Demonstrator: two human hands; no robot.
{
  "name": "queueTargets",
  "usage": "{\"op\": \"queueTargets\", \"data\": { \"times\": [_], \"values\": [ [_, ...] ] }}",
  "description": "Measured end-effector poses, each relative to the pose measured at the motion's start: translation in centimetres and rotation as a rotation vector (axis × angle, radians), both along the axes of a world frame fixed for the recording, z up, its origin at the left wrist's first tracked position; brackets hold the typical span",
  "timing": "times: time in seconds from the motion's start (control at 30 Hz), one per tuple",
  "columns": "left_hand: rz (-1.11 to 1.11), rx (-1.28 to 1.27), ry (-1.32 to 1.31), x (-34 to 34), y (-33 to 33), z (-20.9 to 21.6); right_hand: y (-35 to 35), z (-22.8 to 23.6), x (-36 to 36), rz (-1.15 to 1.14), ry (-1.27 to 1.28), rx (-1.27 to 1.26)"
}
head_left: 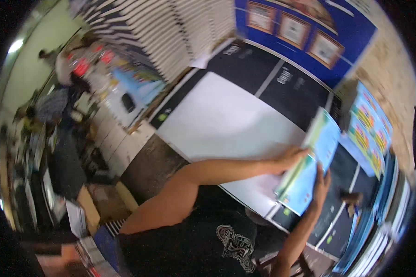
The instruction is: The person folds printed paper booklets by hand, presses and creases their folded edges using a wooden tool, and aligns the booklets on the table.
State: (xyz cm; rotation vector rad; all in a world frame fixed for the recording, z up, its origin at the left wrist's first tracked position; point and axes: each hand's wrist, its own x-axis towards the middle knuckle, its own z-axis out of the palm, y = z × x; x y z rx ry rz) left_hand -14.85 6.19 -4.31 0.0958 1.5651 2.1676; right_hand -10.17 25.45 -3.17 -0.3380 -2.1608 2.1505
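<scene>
A thin stack of blue and green printed sheets (315, 157) is held tilted over the right part of the table; whether the sheets are bound cannot be made out. My left hand (292, 159) is closed on its left edge near the middle, with the arm reaching across from the lower left. Against the lower right edge, my right hand (322, 185) grips the same stack with its fingers wrapped along the side. Motion blurs both hands a little. Beneath and to the left lies a large white sheet (231, 122) on the dark table.
Colourful printed sheets (367, 131) stand stacked at the table's right end. A small brown-handled tool (352, 198) lies nearer me, beside piled blue and white sheets (372, 240). Several white stacks (157, 32) rise behind. An open cardboard box (108, 203) sits lower left; people (60, 104) are farther left.
</scene>
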Motion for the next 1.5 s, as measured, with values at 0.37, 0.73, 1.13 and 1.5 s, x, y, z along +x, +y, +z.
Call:
{"op": "queueTargets", "data": {
  "times": [0.37,0.73,1.13,1.5],
  "values": [
    [-0.13,0.287,-0.073,1.6,-1.5,2.3,-1.3,-0.1,-0.4,-0.02,-0.046,-0.243],
    [0.084,-0.067,0.34,1.1,-1.8,3.6,0.0,-1.3,-0.3,0.169,-0.001,-0.123],
    [0.052,-0.201,0.266,-1.7,-3.8,2.7,-0.1,1.3,-0.3,-0.047,-0.19,0.002],
    [0.198,0.014,0.034,-3.3,-5.4,4.1,1.7,0.2,-1.2,-0.086,0.031,-0.015]
  ]
}}
